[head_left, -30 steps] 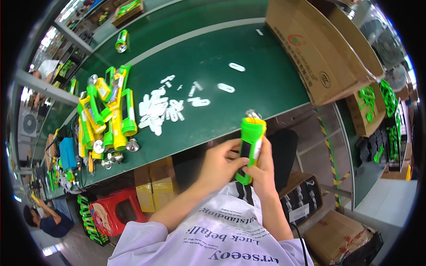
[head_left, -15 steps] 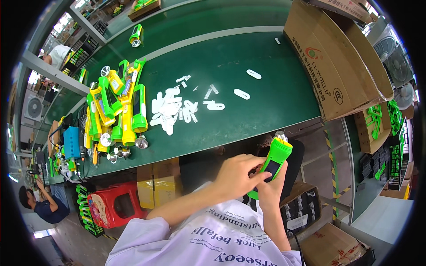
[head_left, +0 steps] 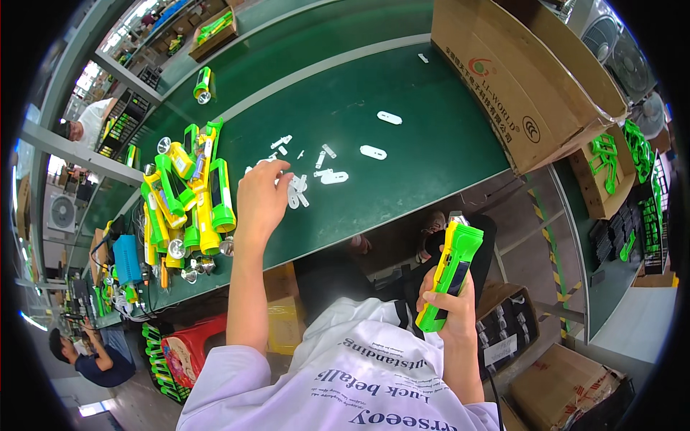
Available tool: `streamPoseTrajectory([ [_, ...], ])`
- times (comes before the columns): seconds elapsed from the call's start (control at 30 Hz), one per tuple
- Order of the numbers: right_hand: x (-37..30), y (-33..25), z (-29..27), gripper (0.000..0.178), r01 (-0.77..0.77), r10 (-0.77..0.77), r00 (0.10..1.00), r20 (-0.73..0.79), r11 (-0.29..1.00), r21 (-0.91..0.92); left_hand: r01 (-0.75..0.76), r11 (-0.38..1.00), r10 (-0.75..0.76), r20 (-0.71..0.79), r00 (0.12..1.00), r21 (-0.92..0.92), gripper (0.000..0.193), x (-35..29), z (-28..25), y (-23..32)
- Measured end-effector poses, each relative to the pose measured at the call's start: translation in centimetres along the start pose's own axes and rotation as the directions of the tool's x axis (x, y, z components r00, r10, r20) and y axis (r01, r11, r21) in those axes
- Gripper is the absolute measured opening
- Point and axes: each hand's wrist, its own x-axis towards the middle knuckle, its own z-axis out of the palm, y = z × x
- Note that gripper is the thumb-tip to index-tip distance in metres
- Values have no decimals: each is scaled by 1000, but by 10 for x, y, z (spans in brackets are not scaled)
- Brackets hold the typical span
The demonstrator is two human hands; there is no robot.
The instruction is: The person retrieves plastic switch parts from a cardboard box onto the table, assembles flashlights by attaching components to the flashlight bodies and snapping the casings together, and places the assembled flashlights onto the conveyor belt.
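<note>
My left hand (head_left: 262,197) reaches over the heap of small white plastic pieces (head_left: 296,192) on the green table, covering much of it. Its fingers are bent downward and apart, and no piece shows between them. Below the table's front edge, my right hand (head_left: 453,309) grips a green and yellow flashlight (head_left: 461,251). The flashlight tilts with its clear lamp end up, and a dark panel is on its side. Two white oval plates (head_left: 373,152) lie apart from the heap, farther to the right.
Left of the heap lies a pile of green and yellow flashlights (head_left: 172,190), some with reflectors exposed. A large cardboard box (head_left: 496,86) stands at the table's right end. A blue box-shaped device (head_left: 127,258) sits at the far left. Co-workers are in the background at left.
My left hand has left the flashlight and moved up and left to the white pieces. The flashlight, still in my right hand, has dropped slightly and now shows its yellow side.
</note>
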Motion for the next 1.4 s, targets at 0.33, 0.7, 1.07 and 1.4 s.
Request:
streamPoseTrajectory([
  [0.33, -2, 5, -15, 59, 7, -8, 992, -126, 1000, -9, -30, 540, -6, -39, 999, -841, 13, -41, -52, 67],
  [0.7, 6, 19, 8, 78, 20, -26, 997, -79, 997, -76, -116, -541, 431, -393, 812, -833, 33, -74, -100, 131],
  [1.07, 11, 25, 10, 77, 66, -66, 997, -50, 998, -8, -2, -478, 519, -284, 806, -878, 28, -64, -111, 120],
  [1.4, 4, 16, 9, 79, 72, -83, 992, -95, 991, -116, -46, 973, -43, -378, 925, -224, 15, -20, -46, 14],
])
